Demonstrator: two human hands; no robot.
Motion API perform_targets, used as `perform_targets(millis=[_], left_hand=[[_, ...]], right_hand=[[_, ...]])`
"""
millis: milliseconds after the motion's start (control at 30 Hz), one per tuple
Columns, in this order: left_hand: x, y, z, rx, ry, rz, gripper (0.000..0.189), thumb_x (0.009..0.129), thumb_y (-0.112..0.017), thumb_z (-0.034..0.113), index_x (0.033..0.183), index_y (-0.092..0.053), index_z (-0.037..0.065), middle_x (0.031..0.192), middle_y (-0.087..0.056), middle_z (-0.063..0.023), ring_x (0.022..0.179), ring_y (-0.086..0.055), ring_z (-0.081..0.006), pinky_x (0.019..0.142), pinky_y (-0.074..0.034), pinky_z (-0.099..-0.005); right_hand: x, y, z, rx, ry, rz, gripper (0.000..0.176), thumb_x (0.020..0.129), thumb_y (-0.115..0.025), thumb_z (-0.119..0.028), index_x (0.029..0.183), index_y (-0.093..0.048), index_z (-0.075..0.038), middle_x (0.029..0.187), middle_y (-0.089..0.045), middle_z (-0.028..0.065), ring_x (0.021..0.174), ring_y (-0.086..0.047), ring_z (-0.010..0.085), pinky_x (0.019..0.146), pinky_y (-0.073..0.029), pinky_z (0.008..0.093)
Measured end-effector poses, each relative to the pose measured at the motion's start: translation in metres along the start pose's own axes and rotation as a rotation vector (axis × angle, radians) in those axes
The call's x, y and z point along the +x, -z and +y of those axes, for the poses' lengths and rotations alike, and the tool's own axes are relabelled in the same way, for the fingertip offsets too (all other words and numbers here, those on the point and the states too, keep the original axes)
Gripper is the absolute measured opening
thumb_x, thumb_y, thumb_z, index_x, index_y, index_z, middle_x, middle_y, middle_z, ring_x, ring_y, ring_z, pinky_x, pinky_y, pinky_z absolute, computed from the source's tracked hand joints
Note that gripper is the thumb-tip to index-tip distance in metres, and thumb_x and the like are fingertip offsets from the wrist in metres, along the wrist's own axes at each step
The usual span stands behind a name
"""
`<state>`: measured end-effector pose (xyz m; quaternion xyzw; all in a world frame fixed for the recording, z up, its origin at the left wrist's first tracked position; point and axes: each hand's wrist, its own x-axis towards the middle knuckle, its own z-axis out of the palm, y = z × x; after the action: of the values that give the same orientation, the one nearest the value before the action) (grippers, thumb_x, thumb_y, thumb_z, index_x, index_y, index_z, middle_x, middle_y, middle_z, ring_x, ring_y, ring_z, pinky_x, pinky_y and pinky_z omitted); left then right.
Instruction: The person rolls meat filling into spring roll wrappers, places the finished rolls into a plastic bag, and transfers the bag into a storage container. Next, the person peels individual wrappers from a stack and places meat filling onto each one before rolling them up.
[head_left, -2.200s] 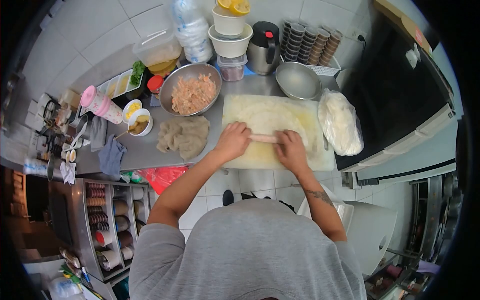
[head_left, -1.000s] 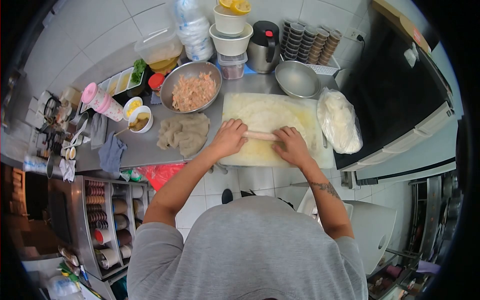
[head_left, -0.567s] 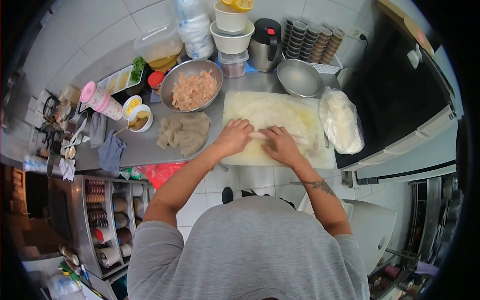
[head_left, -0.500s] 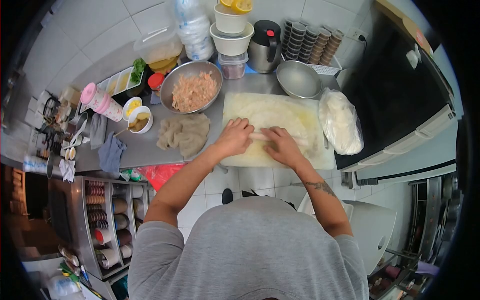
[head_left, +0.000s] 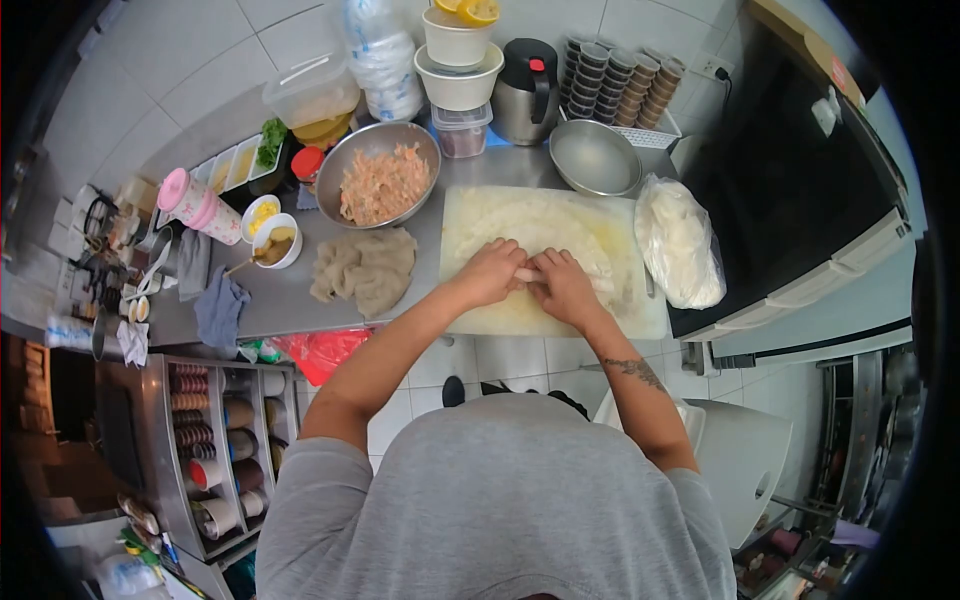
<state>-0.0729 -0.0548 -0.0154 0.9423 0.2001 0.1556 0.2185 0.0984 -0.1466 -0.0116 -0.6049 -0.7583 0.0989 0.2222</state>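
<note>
On the pale cutting board [head_left: 480, 322], both hands meet near the middle. My left hand [head_left: 490, 273] curls its fingers round the left part of a thin, pale roll [head_left: 530, 274] that looks like dough. Close beside it, my right hand [head_left: 564, 286] grips the same roll, fingers bent over it. A flat, whitish sheet or floury patch [head_left: 540, 222] spreads on the board behind the hands. A clear bag of white dough [head_left: 679, 243] rests against the board's right edge.
A metal bowl of shredded orange filling [head_left: 385, 177] stands behind left, with a beige cloth [head_left: 365, 268] in front. At the back are an empty metal bowl [head_left: 595, 158], a thermos jug [head_left: 527, 92] and stacked cups [head_left: 620, 85]. Small white bowls [head_left: 277, 240] stand left.
My left hand has moved right and my right hand slightly left, so the hands are closer together on the roll. The view has shifted slightly.
</note>
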Motion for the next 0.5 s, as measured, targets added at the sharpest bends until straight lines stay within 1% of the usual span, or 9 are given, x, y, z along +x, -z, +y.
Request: perform_targets(millis=[67,167,267,300,400,500], left_hand=[[-0.002,0.000,-0.003,0.023,-0.041,0.007,0.026,0.076,-0.072,0.014,0.094,-0.057,0.004,0.097,-0.055,-0.0109,0.098,-0.052,-0.0305,0.086,-0.043,-0.0394],[0.000,0.006,-0.006,-0.033,-0.032,-0.004,0.020,0.080,-0.069,0.010,0.096,-0.058,0.005,0.091,-0.056,-0.0097,0.092,-0.054,-0.0288,0.082,-0.044,-0.0389],[0.005,0.015,-0.008,-0.305,0.122,-0.041,0.018,0.082,-0.068,0.011,0.097,-0.060,0.007,0.087,-0.056,-0.0094,0.089,-0.055,-0.0269,0.080,-0.045,-0.0369],[0.006,0.015,-0.012,-0.309,0.127,-0.043,0.016,0.082,-0.067,0.011,0.097,-0.061,0.008,0.087,-0.056,-0.0093,0.088,-0.055,-0.0264,0.079,-0.045,-0.0364],[0.011,0.013,-0.020,-0.311,0.135,-0.042,0.011,0.084,-0.065,0.010,0.094,-0.064,0.008,0.086,-0.055,-0.0091,0.086,-0.055,-0.0256,0.079,-0.045,-0.0351],[0.013,0.010,-0.027,-0.297,0.118,-0.025,0.008,0.084,-0.064,0.010,0.092,-0.065,0.008,0.086,-0.056,-0.0090,0.087,-0.055,-0.0257,0.080,-0.045,-0.0346]], right_hand=[[-0.002,0.007,0.005,0.023,0.037,-0.034,0.039,0.073,-0.068,-0.006,0.111,-0.057,-0.007,0.103,-0.056,0.0112,0.095,-0.054,0.0308,0.083,-0.046,0.0369],[-0.012,0.023,0.017,0.349,-0.024,0.060,0.030,0.079,-0.067,-0.006,0.108,-0.060,-0.004,0.100,-0.058,0.0107,0.091,-0.059,0.0275,0.078,-0.049,0.0327],[-0.020,0.041,0.029,0.426,-0.278,0.002,0.021,0.080,-0.068,-0.006,0.100,-0.066,-0.003,0.093,-0.063,0.0110,0.089,-0.061,0.0276,0.080,-0.049,0.0352],[-0.019,0.039,0.032,0.422,-0.283,0.052,0.012,0.082,-0.068,-0.008,0.093,-0.069,-0.004,0.086,-0.063,0.0105,0.081,-0.062,0.0255,0.075,-0.049,0.0339],[-0.011,0.037,0.044,0.344,-0.299,-0.002,0.012,0.083,-0.066,-0.008,0.094,-0.069,-0.004,0.091,-0.062,0.0095,0.082,-0.061,0.0255,0.074,-0.049,0.0342],[-0.008,0.030,0.044,0.295,-0.331,0.023,0.019,0.080,-0.065,-0.004,0.099,-0.069,-0.006,0.097,-0.061,0.0082,0.084,-0.060,0.0257,0.074,-0.049,0.0349]])
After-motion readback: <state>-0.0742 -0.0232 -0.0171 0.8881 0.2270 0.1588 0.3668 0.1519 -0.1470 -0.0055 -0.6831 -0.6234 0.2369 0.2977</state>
